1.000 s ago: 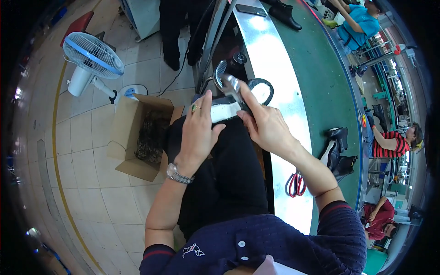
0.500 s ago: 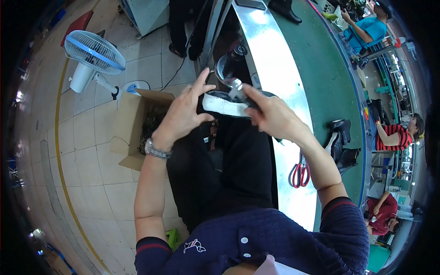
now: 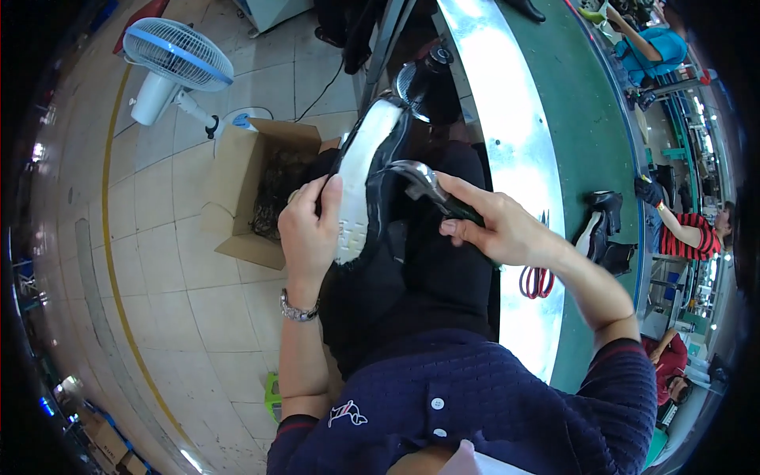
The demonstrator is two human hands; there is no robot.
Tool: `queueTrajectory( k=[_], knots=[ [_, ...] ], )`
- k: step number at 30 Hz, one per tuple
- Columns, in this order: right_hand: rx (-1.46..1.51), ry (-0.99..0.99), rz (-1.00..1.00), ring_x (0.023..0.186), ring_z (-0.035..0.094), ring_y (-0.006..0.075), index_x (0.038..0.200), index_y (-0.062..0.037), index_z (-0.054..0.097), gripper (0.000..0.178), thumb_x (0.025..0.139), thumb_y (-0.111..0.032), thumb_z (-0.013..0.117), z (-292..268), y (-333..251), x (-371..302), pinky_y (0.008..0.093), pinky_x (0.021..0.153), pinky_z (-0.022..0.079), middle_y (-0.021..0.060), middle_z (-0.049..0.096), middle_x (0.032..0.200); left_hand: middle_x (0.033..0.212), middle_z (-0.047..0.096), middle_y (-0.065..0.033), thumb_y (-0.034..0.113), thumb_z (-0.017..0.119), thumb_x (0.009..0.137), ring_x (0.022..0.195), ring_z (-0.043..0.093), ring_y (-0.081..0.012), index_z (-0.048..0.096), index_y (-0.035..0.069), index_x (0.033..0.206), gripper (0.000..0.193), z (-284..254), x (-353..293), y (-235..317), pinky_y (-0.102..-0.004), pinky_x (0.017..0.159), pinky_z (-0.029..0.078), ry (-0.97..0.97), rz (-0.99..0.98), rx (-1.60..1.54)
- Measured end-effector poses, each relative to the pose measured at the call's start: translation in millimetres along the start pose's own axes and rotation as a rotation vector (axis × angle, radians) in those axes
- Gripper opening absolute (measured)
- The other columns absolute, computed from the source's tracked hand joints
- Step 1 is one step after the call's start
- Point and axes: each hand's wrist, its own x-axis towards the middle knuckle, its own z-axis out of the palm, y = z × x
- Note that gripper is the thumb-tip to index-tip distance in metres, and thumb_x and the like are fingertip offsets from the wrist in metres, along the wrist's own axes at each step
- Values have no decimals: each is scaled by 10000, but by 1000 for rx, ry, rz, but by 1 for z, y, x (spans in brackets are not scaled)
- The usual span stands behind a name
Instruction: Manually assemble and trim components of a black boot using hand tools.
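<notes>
A black shoe (image 3: pixel 376 170) lies bottom up above my lap, its long white underside facing me and black upper material standing round the edge. My left hand (image 3: pixel 310 226) is closed on its left side near the lower end, thumb over the white underside. My right hand (image 3: pixel 495 222) grips shoemaker's lasting pincers (image 3: pixel 423 184) with a curved metal head and dark handles. The tip of the pincers is at the shoe's right edge. Whether the jaws pinch the upper material, I cannot tell.
A cardboard box (image 3: pixel 237 190) with dark stringy material stands left, near a fan (image 3: pixel 178 55). At right is a shiny metal bench edge (image 3: pixel 507 95) with red-handled scissors (image 3: pixel 538 281). Black shoes (image 3: pixel 602 229) lie on the green belt (image 3: pixel 574 119). Several people sit beyond it.
The shoe has turned from lying crosswise to nearly lengthwise. My left hand has gone from spread fingers beside it to holding it. The pincers have moved from over the shoe to its right edge.
</notes>
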Motion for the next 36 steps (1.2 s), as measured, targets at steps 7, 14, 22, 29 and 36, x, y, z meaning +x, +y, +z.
queueTrajectory(
  k=[7, 14, 22, 29, 36],
  knots=[
    [-486, -204, -122, 574, 609, 376, 1456, -73, 332, 585, 932, -154, 580, -7, -43, 31, 444, 586, 466, 230, 605, 664, 728, 613, -179, 220, 448, 1004, 665, 634, -351, 547, 6, 834, 291, 16, -18, -2, -436, 564, 507, -41, 168, 428],
    [-626, -400, -130, 632, 645, 353, 1448, -44, 349, 565, 928, -104, 562, -17, -70, 50, 438, 627, 495, 223, 615, 677, 672, 595, -176, 211, 482, 997, 637, 614, -348, 576, -11, 891, 264, 6, -24, -6, -441, 564, 485, -86, 4, 44],
    [-692, -373, -207, 629, 651, 355, 1453, -111, 302, 566, 937, -90, 535, -16, -43, 47, 460, 593, 516, 193, 623, 669, 890, 682, -170, 265, 540, 989, 774, 679, -220, 552, -6, 1289, 405, 4, -29, 12, -324, 714, 533, -319, -231, -69],
    [-624, -190, -321, 477, 600, 291, 1483, -220, 250, 626, 945, -166, 567, -3, -2, 30, 377, 421, 501, 124, 615, 661, 1290, 564, -73, 467, 519, 969, 1119, 572, -176, 352, 141, 1464, 616, 36, 7, -17, -351, 982, 450, -513, -850, -1486],
    [-641, -257, -371, 566, 638, 340, 1401, -106, 407, 561, 884, -117, 626, -30, -14, 37, 436, 562, 532, 160, 612, 629, 1388, 480, -52, 340, 589, 941, 1206, 491, -142, 207, 174, 1537, 726, 50, 11, -1, -320, 1027, 395, -481, -683, -1303]
  ],
)
